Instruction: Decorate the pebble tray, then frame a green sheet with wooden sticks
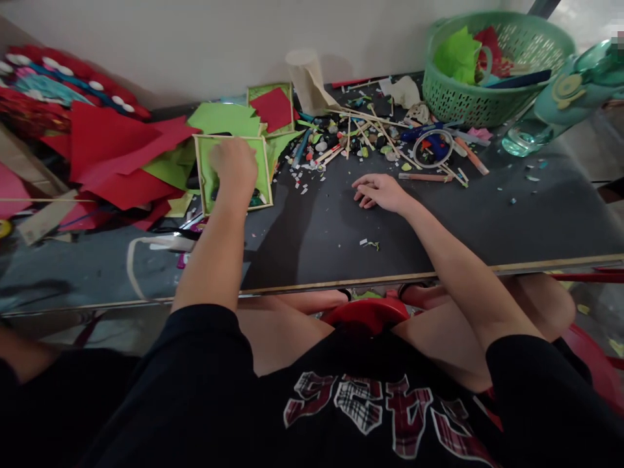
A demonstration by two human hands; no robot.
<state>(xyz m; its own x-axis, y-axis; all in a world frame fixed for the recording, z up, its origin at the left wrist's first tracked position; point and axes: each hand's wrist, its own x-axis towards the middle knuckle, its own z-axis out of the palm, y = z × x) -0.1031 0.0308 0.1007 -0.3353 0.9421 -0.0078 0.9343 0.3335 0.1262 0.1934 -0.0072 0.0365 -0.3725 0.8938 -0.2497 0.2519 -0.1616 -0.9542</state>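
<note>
My left hand (234, 164) is over a shallow green square frame (268, 175) with pale wooden edges, lying left of the middle of the table. This hand is smeared and its fingers are turned away, so what they hold, if anything, cannot be made out. Small dark and pale bits show inside the frame near its lower right corner. My right hand (383, 193) rests on the dark tabletop with loosely bent fingers apart and nothing in them. Just beyond it lies a brownish stick-like piece (424, 177).
Pebbles, sticks and paper scraps (341, 140) litter the back, beside a paper roll (307, 81) and a tape ring (433, 148). A green basket (497, 97) and a bottle (550, 107) stand right. Red paper (112, 143) piles up left, near a white cord (130, 260).
</note>
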